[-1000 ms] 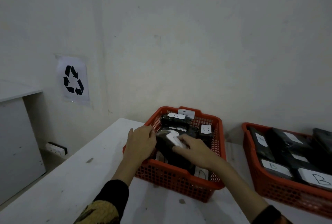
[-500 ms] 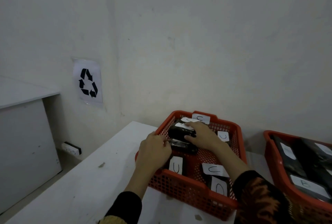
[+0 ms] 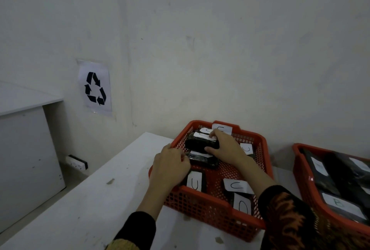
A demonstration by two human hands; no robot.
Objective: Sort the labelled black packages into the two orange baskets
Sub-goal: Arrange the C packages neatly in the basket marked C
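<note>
The left orange basket (image 3: 202,207) holds several black packages with white labels marked U. My right hand (image 3: 224,147) is closed over one black package (image 3: 197,143) at the basket's back left. Just below it lies a second black package (image 3: 202,159), and my left hand (image 3: 170,164) grips its left end at the basket's left wall. Other U-labelled packages (image 3: 195,182) lie flat along the front of the basket. The right orange basket (image 3: 300,171) at the frame's right edge holds black packages, one label reading B (image 3: 338,202).
Both baskets stand on a white table (image 3: 100,199) against a white wall. A recycling sign (image 3: 95,88) hangs on the wall at left, above a socket strip (image 3: 77,162). A white cabinet (image 3: 24,149) stands left of the table.
The camera has swung and the baskets sit further right in view. My right hand has shifted a package from the basket's middle to its back left; my left hand has followed to a second one.
</note>
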